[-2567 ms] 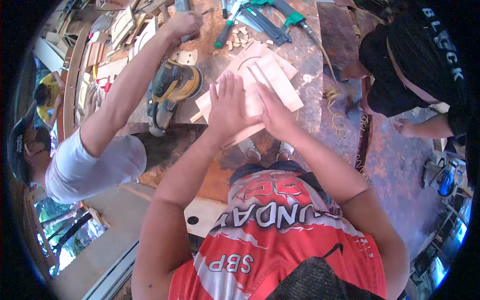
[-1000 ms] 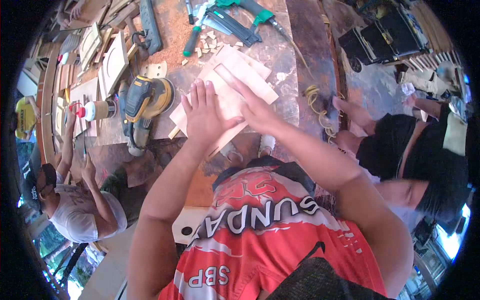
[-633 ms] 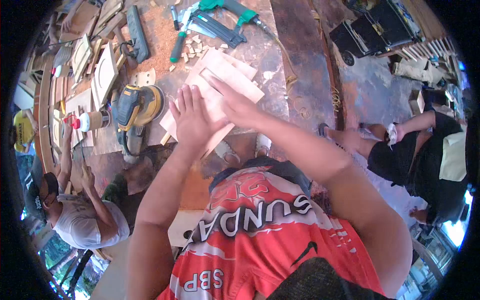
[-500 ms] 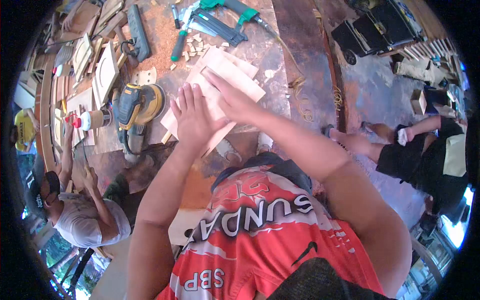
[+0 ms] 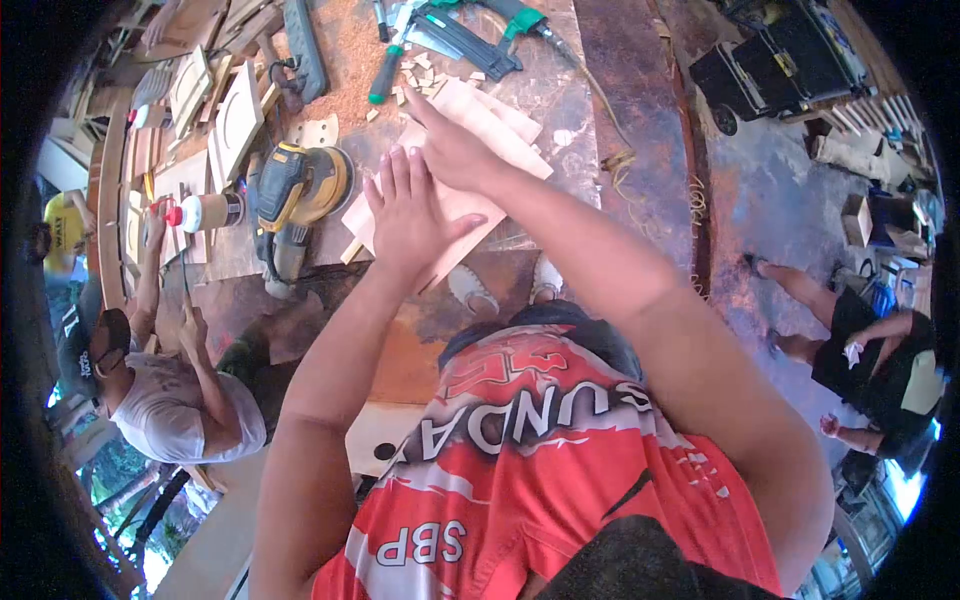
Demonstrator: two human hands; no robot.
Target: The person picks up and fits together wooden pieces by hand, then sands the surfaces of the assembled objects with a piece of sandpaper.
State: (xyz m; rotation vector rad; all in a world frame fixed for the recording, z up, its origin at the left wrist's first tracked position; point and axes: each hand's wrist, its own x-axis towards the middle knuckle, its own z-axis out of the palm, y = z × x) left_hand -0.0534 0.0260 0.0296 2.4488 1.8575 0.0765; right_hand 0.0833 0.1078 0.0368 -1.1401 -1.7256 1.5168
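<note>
Two or more pale wooden boards (image 5: pixel 482 118) lie stacked at a slant on the bench, near its front edge. My left hand (image 5: pixel 412 215) rests flat on the nearer left part of the stack, fingers stretched out and thumb spread. Farther up, my right hand (image 5: pixel 452 150) lies across the boards with straight fingers, its fingertips at the far left edge. Neither hand is wrapped round anything. Both palms and part of the top board are hidden. Just left of the stack sits a yellow and black orbital sander (image 5: pixel 300 190).
Beyond the boards are small wood scraps (image 5: pixel 425 75), a green-handled screwdriver (image 5: pixel 385 75) and a green nail gun (image 5: pixel 475 40) with a hose. A glue bottle (image 5: pixel 205 212) and wooden panels (image 5: pixel 238 120) lie left, beside a co-worker (image 5: pixel 180 400). Another person (image 5: pixel 870 345) is at right.
My right hand has slid across the boards toward their far left edge. My left hand stays nearly in place on them. The whole view has shifted slightly, and the person at right has moved their arms.
</note>
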